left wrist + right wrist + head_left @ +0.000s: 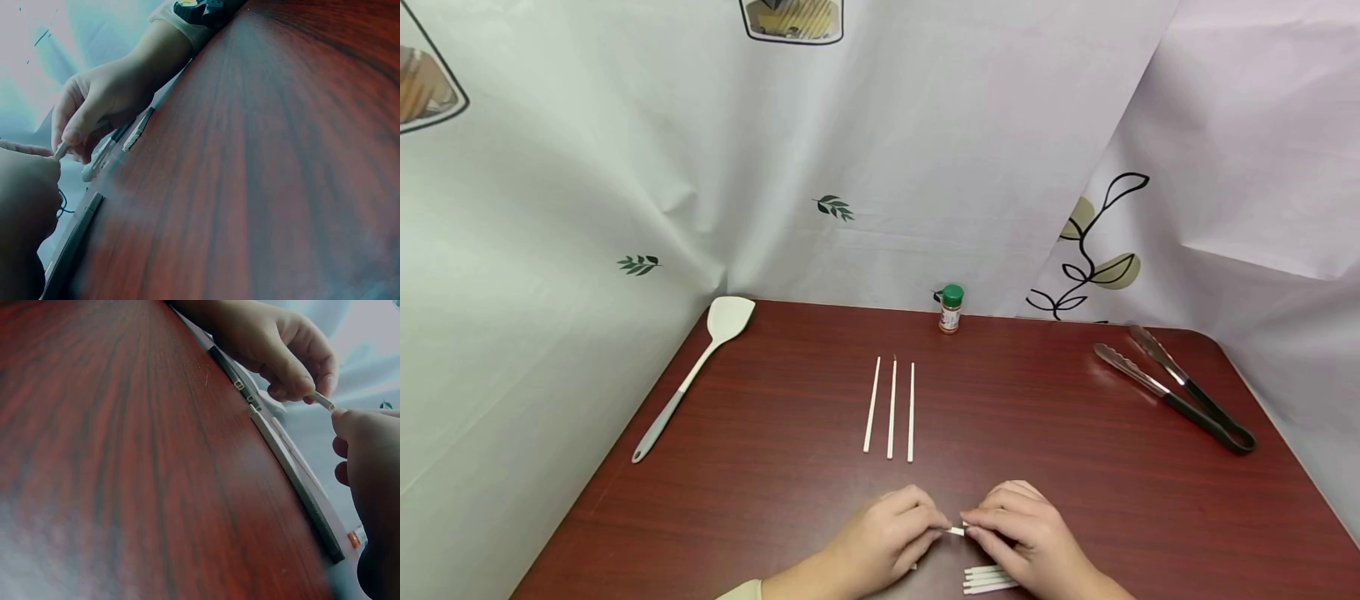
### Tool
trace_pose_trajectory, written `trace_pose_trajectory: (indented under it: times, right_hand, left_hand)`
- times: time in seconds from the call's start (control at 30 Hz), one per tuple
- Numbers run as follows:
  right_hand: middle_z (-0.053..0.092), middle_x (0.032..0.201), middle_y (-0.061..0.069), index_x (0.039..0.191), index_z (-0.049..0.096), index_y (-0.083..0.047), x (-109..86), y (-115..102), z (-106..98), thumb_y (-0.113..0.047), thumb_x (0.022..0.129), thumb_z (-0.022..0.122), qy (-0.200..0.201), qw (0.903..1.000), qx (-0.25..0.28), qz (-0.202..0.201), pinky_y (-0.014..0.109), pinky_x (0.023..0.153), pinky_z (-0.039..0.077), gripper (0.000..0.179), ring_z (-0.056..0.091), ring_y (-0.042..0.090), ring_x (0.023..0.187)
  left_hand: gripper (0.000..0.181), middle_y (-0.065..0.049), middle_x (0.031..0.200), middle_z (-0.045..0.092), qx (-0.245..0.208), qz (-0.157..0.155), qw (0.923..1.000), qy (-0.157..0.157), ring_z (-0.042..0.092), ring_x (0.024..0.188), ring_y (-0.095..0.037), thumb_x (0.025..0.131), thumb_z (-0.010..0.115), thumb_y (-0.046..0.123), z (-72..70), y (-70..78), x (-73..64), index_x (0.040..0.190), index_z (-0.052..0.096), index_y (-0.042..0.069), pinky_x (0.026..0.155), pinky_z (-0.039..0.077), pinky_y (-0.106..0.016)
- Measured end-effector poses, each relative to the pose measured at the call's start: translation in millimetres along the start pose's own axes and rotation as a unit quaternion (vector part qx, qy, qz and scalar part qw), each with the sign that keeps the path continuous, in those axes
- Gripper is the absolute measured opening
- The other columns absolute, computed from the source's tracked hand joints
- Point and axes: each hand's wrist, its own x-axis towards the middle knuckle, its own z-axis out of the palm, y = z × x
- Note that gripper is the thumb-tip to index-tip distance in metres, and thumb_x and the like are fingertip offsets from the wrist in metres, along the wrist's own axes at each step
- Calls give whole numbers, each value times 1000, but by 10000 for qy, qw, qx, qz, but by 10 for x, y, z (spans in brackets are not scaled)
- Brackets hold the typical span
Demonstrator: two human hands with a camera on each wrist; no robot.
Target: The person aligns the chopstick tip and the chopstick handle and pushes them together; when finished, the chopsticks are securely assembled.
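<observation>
My left hand (891,533) pinches a thin white stick (956,531), whose end pokes out toward my right hand (1030,533). The right fingertips pinch a white piece too, right at that end; most of it is hidden by the fingers. The wrist views show a short length of white stick (322,400) between the two hands. Under the right hand lies a small bunch of white sticks (988,581), its ends lined up. Another white tip (914,567) peeks out beside the left hand. Farther forward, three white sticks (892,408) lie side by side, spaced apart.
Along the left edge of the dark red table (760,500) lies a white spatula (696,367). A small green-capped spice jar (951,310) stands at the back by the cloth wall. Metal tongs with black handles (1180,392) lie spread on the right.
</observation>
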Motion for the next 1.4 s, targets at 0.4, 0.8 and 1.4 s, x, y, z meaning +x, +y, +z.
trace_pose_trajectory:
  times: [0.4, 0.8, 1.4]
  right_hand:
    - [73, 89, 5, 104, 80, -1, 14, -44, 14, -1, 96, 77, -19, 9976, 663, 213, 20, 70, 48, 8, 62, 11, 77]
    - [73, 90, 5, 106, 79, -1, 16, -48, 14, -1, 96, 77, -61, 9973, 699, 211, 17, 69, 49, 10, 63, 11, 77]
    - [74, 86, -2, 96, 79, -8, -40, -76, 36, -8, 92, 84, 72, 9973, 108, 725, 19, 71, 46, 6, 62, 6, 72]
  left_hand:
    - [15, 5, 108, 63, -243, -135, 9996, -17, 63, 95, -1, 99, 75, 9, -10, 22, -5, 113, 72, 13, 90, 49, -10]
    - [15, 5, 107, 65, -311, -151, 9994, 39, 64, 96, -1, 99, 75, 8, -3, 26, -8, 112, 72, 12, 90, 50, -10]
    - [15, 5, 107, 64, -226, -72, 9997, -27, 63, 96, -2, 97, 76, 7, -1, 9, -2, 111, 71, 12, 91, 49, -10]
